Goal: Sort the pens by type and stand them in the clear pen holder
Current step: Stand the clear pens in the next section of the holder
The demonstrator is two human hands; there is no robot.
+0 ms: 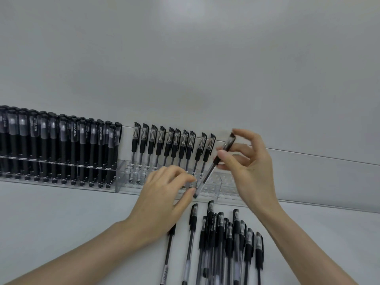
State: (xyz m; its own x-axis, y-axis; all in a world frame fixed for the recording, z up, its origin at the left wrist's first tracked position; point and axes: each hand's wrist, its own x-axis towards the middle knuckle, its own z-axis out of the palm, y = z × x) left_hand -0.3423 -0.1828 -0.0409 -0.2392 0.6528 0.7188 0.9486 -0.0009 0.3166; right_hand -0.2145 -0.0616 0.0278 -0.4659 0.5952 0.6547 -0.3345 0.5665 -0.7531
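My right hand (249, 167) pinches a clear-barrelled black-capped pen (207, 173) near its grip, tilted, cap up and to the right. My left hand (164, 194) touches the pen's lower end with thumb and fingertips, just over the clear pen holder (222, 188). Several pens of the same type (172, 149) stand in a row in the holder's middle section. Several solid black pens (61, 145) fill the left section. Loose clear pens (224, 243) lie on the table in front of me.
The holder stands on a white table (61, 219) against a pale grey wall (185, 58). Its right end has open holes. One loose pen (168, 254) lies partly under my left wrist.
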